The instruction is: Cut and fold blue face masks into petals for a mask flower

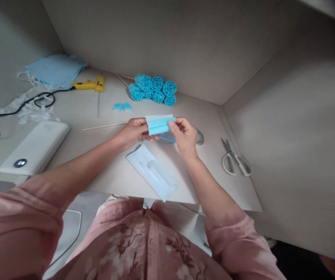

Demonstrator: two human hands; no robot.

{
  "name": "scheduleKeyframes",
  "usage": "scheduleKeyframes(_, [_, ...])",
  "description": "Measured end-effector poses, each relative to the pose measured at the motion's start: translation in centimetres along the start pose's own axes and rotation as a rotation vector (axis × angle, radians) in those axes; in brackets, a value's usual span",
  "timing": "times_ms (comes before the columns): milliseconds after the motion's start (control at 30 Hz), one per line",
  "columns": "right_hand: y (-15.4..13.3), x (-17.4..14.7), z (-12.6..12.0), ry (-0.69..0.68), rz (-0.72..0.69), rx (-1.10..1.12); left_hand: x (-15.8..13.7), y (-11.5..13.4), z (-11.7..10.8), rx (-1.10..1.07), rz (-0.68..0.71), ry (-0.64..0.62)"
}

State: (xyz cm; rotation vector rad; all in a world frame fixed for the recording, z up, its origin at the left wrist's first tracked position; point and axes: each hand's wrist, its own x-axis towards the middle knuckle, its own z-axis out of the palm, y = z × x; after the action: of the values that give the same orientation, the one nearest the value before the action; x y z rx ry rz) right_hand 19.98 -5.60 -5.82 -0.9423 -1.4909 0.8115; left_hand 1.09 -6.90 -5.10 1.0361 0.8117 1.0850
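Note:
Between my two hands is a cut piece of blue face mask (158, 126), its pleats running sideways and a white layer showing along the top. My left hand (136, 132) pinches its left end. At the right end, my right hand (183, 132) grips it with the thumb in front. Below my hands lies a larger flattened mask piece (152, 171), pale blue and set at a slant. Another bluish piece (167, 137) shows partly beneath the held one. A thin wooden stick (104, 126) extends left from behind my left hand.
Several blue mask roses (157, 88) lie at the back, with two small blue petals (122, 106) nearby. Left are a yellow glue gun (90, 84), a mask stack (55, 70), white scraps (35, 107) and a white power bank (35, 147). Scissors (234, 157) and a tape roll (200, 137) lie right.

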Motion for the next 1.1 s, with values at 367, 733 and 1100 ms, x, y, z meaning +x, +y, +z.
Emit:
scheduleKeyframes(367, [0.5, 0.1, 0.2, 0.032, 0.025, 0.068, 0.0, -0.2, -0.1, 0.031, -0.007, -0.037])
scheduleKeyframes(733, [-0.3, -0.5, 0.3, -0.062, -0.028, -0.093, -0.3, 1.1, -0.2, 0.449, 0.273, 0.134])
scheduleKeyframes(1100, [-0.8, -0.8, 1.0, -0.216, -0.091, -0.067, -0.1, 0.2, -0.2, 0.298, 0.314, 0.173])
